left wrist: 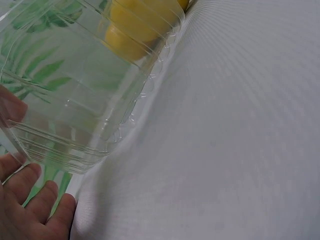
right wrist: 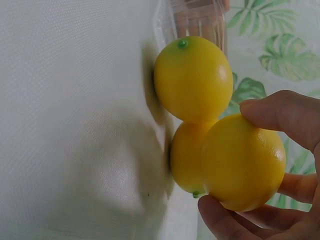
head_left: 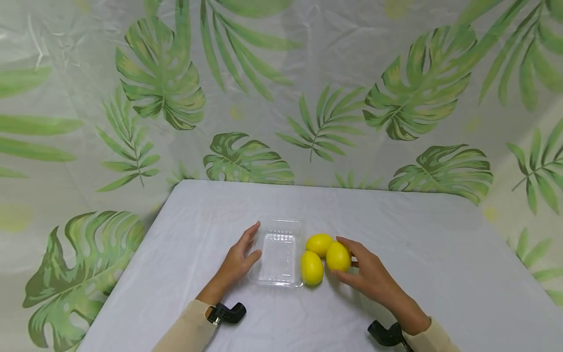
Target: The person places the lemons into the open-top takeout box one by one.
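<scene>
My right hand (head_left: 369,271) holds a yellow lemon (head_left: 338,257) between thumb and fingertips; in the right wrist view this lemon (right wrist: 244,162) overlaps another behind it. Just left of it lie two more lemons, one farther back (head_left: 319,245) and one nearer (head_left: 312,268), the nearer beside the container's right wall. A clear plastic container (head_left: 277,282) stands open-topped on the table. Along its left side rests my left hand (head_left: 239,256), thumb and index finger spread apart at the rim. In the left wrist view, the other fingers (left wrist: 42,200) lie loosely bent near the container's corner.
A white cloth (head_left: 418,234) covers the table, whose far edge meets a leaf-printed sheet (head_left: 325,127) hanging behind. Each wrist wears a black camera mount, the left one (head_left: 230,313) and the right one (head_left: 384,333) both close above the cloth.
</scene>
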Demonstrator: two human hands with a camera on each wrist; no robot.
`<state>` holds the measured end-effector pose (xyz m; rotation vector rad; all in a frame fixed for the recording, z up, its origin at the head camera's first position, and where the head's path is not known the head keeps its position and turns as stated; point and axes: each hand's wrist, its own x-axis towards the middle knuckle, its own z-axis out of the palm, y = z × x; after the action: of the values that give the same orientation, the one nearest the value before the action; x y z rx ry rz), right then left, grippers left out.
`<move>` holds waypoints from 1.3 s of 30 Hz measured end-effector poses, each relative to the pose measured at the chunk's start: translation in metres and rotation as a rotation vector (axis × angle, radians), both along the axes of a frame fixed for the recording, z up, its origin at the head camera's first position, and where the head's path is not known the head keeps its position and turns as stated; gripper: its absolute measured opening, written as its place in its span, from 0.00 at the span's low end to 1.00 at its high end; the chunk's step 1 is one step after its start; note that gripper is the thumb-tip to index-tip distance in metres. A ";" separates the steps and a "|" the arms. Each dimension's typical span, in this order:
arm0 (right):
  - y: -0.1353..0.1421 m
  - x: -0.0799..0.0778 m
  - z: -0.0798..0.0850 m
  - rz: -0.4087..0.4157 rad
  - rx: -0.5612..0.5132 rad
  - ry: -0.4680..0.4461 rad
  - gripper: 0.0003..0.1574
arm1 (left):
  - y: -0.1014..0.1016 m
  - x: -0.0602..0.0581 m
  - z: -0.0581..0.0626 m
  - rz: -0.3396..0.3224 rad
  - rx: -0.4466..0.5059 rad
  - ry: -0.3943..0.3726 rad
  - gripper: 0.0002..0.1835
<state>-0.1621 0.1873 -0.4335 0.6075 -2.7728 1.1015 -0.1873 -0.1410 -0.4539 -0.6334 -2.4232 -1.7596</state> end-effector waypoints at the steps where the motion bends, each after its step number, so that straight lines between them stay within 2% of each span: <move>1: 0.000 0.000 0.000 0.001 0.000 0.004 0.47 | 0.000 0.000 0.000 0.001 -0.002 -0.003 0.34; 15: -0.003 0.001 0.004 0.024 -0.001 0.054 0.48 | 0.000 0.000 -0.002 0.003 -0.013 -0.023 0.34; 28: -0.014 0.002 0.009 0.041 -0.015 0.046 0.47 | 0.000 0.001 -0.003 0.000 -0.011 -0.012 0.34; 39: -0.025 -0.001 0.017 0.106 -0.046 0.095 0.47 | -0.002 -0.002 -0.001 -0.016 -0.027 0.032 0.34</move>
<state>-0.1629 0.1621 -0.4168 0.7885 -2.6547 1.1213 -0.1896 -0.1430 -0.4546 -0.6800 -2.4313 -1.7124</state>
